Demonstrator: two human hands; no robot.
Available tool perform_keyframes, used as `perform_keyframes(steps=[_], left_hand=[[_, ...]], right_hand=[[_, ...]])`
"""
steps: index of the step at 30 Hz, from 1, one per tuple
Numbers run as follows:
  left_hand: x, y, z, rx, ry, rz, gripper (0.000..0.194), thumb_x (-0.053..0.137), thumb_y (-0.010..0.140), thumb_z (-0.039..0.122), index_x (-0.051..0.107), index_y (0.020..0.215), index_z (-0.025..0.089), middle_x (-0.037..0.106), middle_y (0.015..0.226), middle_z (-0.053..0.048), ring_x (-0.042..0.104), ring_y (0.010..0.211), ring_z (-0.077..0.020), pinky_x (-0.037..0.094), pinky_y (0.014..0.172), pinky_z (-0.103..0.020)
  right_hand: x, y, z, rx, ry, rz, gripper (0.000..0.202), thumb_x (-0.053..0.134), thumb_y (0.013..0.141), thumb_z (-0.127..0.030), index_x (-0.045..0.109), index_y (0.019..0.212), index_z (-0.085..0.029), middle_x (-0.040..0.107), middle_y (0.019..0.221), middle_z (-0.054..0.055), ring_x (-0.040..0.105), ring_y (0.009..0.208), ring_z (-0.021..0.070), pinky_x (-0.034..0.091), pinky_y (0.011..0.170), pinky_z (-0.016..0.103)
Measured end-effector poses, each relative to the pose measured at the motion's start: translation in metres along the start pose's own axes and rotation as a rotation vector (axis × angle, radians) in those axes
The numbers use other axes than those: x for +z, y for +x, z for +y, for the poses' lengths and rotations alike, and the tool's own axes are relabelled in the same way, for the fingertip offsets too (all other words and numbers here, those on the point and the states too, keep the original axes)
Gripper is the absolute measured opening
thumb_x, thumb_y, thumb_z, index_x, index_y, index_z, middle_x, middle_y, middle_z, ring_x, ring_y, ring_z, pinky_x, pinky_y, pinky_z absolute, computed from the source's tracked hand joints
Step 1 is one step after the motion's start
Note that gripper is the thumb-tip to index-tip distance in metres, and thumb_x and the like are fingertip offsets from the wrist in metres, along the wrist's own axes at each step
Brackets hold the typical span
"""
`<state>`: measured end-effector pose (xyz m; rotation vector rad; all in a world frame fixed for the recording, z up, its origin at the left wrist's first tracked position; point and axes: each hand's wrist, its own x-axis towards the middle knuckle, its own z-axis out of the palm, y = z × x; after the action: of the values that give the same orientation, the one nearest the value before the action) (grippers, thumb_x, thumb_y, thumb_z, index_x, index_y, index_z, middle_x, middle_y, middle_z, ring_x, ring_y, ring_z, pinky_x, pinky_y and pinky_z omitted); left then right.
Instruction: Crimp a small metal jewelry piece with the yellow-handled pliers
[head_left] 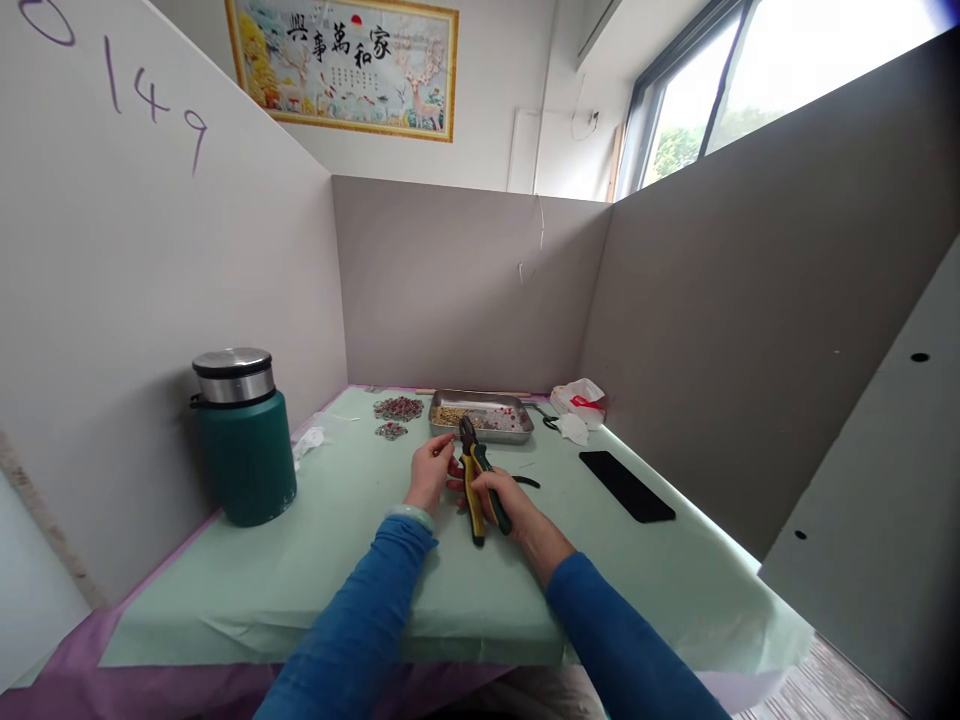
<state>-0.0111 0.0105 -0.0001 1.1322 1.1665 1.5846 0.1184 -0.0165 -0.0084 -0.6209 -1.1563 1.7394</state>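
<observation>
My right hand (504,497) is closed around the yellow-and-black handles of a pair of pliers (471,480), whose dark jaws point up and away from me. Just left of the jaws, my left hand (431,470) has its fingers pinched together; whatever they hold is too small to make out. Behind the pliers sits a metal tray (517,437) with gold-coloured bits on its left side and red and clear bits on its right. A larger pile of red and silver pieces (399,408) and a smaller pile (391,431) lie left of the tray.
A green flask (244,450) stands at the left. A black phone-like slab (627,486) lies at the right. Beyond it are a white plastic bag (577,397), crumpled tissue (573,429) and dark-handled scissors (550,422). Grey partitions (472,290) enclose the green-covered table (360,570).
</observation>
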Motion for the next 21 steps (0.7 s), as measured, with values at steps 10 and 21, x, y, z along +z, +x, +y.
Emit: perform_keyframes(steps=[10,21], left_hand=[[-0.0037,0.0063,-0.0071,0.215,0.371,0.166,0.026,0.055,0.075,0.019,0.068,0.098,0.017,0.060,0.066,0.000,0.054,0.052,-0.0094,0.044,0.061,-0.024],[-0.0025,0.0017,-0.0037,0.411,0.643,0.227,0.026,0.052,0.078,0.017,0.071,0.095,0.020,0.059,0.084,-0.006,0.056,0.075,-0.0164,0.043,0.076,-0.027]], right_hand=[[-0.0002,-0.0001,0.0021,0.012,-0.126,0.022,0.032,0.051,0.056,-0.019,0.060,0.087,-0.017,0.068,0.081,0.007,0.065,0.074,0.0215,0.050,0.059,0.027],[0.0047,-0.0041,-0.0020,0.073,-0.171,0.062,0.020,0.053,0.054,-0.018,0.054,0.075,-0.017,0.065,0.068,0.003,0.064,0.069,0.0192,0.049,0.060,0.026]])
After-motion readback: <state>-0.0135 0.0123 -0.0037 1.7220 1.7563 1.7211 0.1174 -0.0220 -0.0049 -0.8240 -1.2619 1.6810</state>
